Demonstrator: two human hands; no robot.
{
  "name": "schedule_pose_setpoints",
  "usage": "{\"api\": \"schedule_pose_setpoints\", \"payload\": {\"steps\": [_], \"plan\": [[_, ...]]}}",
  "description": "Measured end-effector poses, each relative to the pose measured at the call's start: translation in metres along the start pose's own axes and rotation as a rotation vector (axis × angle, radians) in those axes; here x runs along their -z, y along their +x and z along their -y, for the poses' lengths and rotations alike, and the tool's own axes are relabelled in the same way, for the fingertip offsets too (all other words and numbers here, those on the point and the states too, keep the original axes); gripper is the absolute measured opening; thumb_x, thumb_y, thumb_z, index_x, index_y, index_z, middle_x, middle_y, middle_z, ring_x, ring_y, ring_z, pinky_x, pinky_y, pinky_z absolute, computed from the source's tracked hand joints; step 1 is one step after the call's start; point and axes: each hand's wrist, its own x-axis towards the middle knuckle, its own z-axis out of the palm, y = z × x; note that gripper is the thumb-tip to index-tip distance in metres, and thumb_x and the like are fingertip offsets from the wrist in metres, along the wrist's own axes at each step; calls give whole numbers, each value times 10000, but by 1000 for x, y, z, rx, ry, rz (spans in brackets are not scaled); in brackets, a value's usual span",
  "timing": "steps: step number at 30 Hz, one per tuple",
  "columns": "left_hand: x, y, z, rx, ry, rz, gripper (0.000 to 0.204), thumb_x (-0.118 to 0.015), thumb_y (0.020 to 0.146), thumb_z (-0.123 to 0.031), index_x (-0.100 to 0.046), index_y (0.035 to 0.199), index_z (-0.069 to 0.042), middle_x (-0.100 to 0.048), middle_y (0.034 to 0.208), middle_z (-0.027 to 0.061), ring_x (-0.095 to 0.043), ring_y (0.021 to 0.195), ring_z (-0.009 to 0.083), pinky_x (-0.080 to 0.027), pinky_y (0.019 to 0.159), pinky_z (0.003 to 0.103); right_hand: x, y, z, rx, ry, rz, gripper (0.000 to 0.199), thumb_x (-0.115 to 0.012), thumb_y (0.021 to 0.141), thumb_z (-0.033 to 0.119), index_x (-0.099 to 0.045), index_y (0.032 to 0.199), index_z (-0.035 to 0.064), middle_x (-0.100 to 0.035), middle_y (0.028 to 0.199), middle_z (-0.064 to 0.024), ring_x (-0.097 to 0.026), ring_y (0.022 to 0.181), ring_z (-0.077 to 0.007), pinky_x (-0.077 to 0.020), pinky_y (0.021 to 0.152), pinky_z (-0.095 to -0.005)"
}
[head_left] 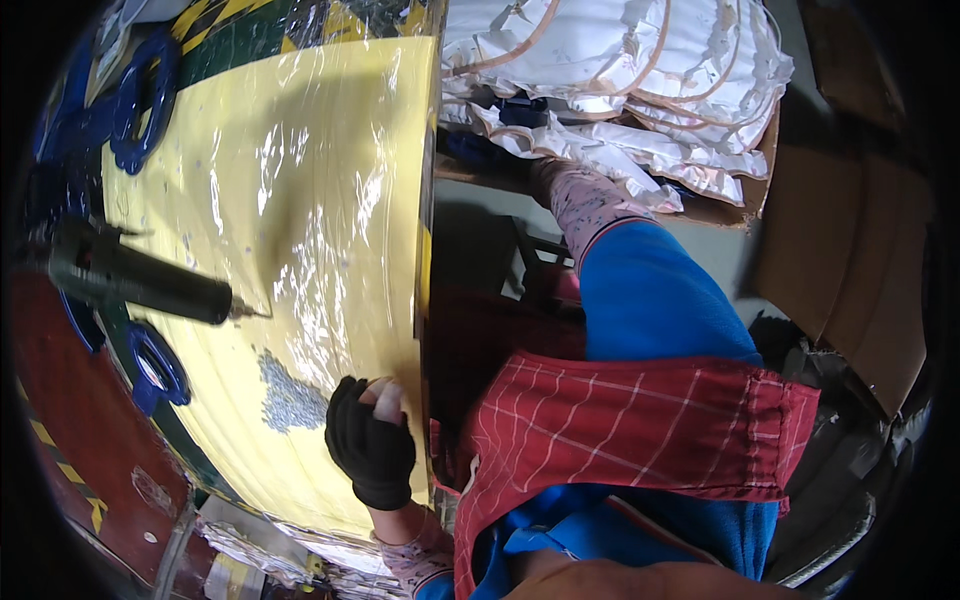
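Observation:
My left hand point(370, 442), in a black glove with bare fingertips, rests on the yellow, plastic-covered tabletop point(230, 400). Its fingers are curled in; whatever they may hold is hidden. Right beside them lies a pile of small silvery pieces point(290, 396) that look like screws. My right arm, in a blue sleeve and a patterned cuff, stretches away from me to a cardboard box point(752, 205) of white-wrapped parts. Only a dark edge of my right hand point(528, 172) shows there, next to dark blue parts point(475, 150); its fingers are hidden.
A dark power screwdriver point(140, 275) hangs over the left of the tabletop, its bit pointing right. Blue plastic pieces with oval openings point(145, 100) lie at the far left, and another blue piece point(157, 367) sits nearer. Brown cardboard point(840, 240) stands at the right.

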Motion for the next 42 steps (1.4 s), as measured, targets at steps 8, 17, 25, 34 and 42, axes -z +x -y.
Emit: {"api": "schedule_pose_setpoints", "payload": {"steps": [8, 17, 25, 34, 42], "plan": [[9, -120, 14, 171, 148, -112, 273, -631, 802, 33, -638, 1057, -65, -655, 905, 121, -641, 866, 334, -527, 787, 425, -2, -6, 5, -31, 14, 41, 414, -574, 929, 285, -587, 1250, 23, -683, 1057, -232, -657, 981, -378, -507, 818, -459], [41, -170, 120, 370, 192, -171, 230, -665, 786, -105, -643, 1014, -94, -637, 1018, 134, -624, 949, 340, -527, 799, 444, 43, -144, 72, 371, -70, 12, 140, -561, 913, 95, -654, 946, -5, -631, 878, -250, -604, 781, -444, -492, 676, -457], [40, -129, 338, 480, 258, -526, 200, -571, 845, -118, -609, 1038, -83, -636, 975, 147, -613, 912, 355, -506, 801, 452, 94, -171, 250, 1115, 212, -20, 106, -624, 862, 62, -706, 905, 12, -619, 660, -67, -612, 554, -240, -480, 503, -351], [92, -147, 292, 548, 475, -486, 292, -819, 679, -211, -656, 889, -91, -678, 849, 117, -656, 857, 337, -505, 760, 431, 92, -146, 346, 1413, 194, 42, 147, -691, 731, -20, -696, 878, -13, -626, 703, -96, -599, 563, -264, -475, 515, -363], [120, -354, 34, 485, -301, -1705, 239, -697, 839, -189, -635, 1020, -45, -571, 825, 50, -592, 781, 181, -517, 816, 391, 87, -179, 479, 1595, 110, -170, 827, -809, 728, 291, -439, 1416, 21, -482, 1392, -181, -469, 1265, -376, -388, 1042, -509]]}}
